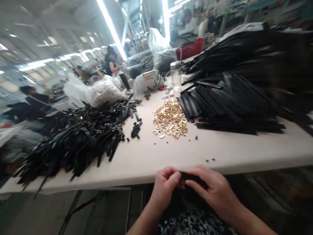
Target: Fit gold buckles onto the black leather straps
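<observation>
Just past the table's front edge, my left hand [165, 184] and my right hand [214, 184] come together over my lap. Between them is a black strap [187, 176], pinched by the thumb and fingers of both hands; much of it is hidden by my fingers. Beyond my hands, a heap of gold buckles [170, 119] lies in the middle of the table. Long black strips [220, 101] are stacked to its right. Small black loops [135, 130] lie left of the buckles, beside a large pile of black straps [80, 137] with gold buckles among them.
A lidded glass bottle [176, 78] stands behind the buckles, near a red-handled tool [167, 97]. White plastic bags [105, 91] and a red bin [190, 49] are farther back. Small black scraps [210, 160] dot the pale tabletop [151, 160]. Other people work in the background.
</observation>
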Motion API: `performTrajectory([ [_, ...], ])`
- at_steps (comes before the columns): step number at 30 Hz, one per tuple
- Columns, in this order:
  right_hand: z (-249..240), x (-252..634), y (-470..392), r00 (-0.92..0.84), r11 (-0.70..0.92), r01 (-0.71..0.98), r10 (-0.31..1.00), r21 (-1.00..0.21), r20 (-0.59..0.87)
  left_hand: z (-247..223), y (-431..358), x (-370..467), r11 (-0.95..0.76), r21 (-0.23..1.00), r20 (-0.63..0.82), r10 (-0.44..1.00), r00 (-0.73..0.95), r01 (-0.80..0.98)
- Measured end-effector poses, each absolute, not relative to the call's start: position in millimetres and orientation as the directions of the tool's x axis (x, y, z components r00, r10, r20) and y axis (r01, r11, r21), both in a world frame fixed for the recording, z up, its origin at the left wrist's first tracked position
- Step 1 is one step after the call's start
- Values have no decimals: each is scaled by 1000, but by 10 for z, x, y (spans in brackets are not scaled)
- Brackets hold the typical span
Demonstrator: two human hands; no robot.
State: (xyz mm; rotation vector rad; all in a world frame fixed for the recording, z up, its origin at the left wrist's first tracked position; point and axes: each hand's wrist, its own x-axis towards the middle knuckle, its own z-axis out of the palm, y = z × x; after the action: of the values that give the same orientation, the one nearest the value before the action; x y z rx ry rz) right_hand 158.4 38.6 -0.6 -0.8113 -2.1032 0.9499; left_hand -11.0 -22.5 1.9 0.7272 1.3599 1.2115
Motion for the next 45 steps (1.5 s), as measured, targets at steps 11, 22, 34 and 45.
performTrajectory([
  [11,-138,1435,444,-602,703,250,651,-665,462,-74,-245,-206,273,922,-332,922,-197,-275],
  [22,-154,1609,868,-553,729,414,677,-545,485,12,-207,-884,257,966,-255,932,-257,-24],
  [34,-468,1801,1124,-493,703,601,701,-380,516,-134,401,-2782,427,311,323,793,-517,849],
  [45,-478,1793,1117,-505,746,569,649,-346,569,-266,737,-2356,203,316,332,892,-308,927],
])
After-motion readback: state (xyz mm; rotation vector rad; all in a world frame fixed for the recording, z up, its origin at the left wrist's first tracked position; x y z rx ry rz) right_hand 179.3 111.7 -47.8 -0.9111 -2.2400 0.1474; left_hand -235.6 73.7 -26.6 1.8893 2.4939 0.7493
